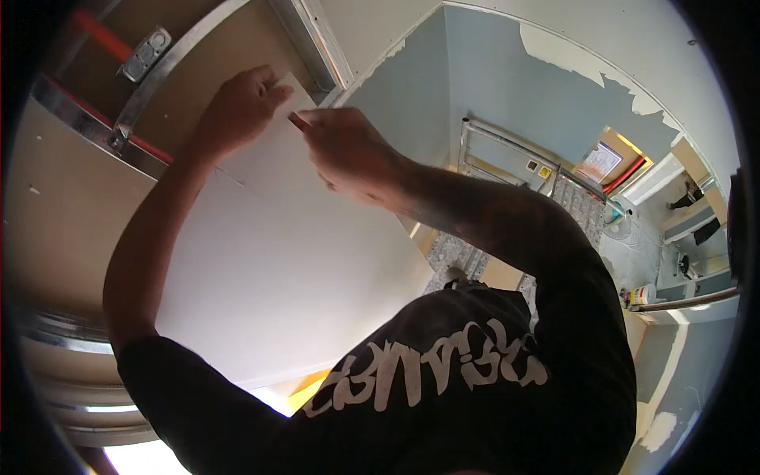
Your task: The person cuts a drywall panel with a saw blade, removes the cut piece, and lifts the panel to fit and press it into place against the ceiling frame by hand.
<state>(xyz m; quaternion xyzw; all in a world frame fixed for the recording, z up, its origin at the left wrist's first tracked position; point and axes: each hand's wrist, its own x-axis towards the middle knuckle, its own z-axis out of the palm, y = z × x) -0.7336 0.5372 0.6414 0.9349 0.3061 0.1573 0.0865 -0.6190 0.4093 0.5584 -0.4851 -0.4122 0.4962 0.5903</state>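
A white plasterboard sheet (293,253) stands tilted in front of my body, with a thin dark line on its face near the left side. My left hand (249,111) is at the sheet's upper end, fingers curled and thumb at its edge. Just to the right, my right hand (348,150) is closed in a fist around a small red-brown tool (299,121). Its end sticks out toward the sheet's upper edge, close to my left hand. The rest of the tool is hidden in my fist, so its kind cannot be made out.
Metal framing (186,59) with a grey electrical box (146,54) and red conduit (103,36) runs at upper left. On the right are a metal scaffold rail (507,142), its perforated platform (578,198) and a white bucket (643,294). Blue-grey walls (491,79) carry patches of filler.
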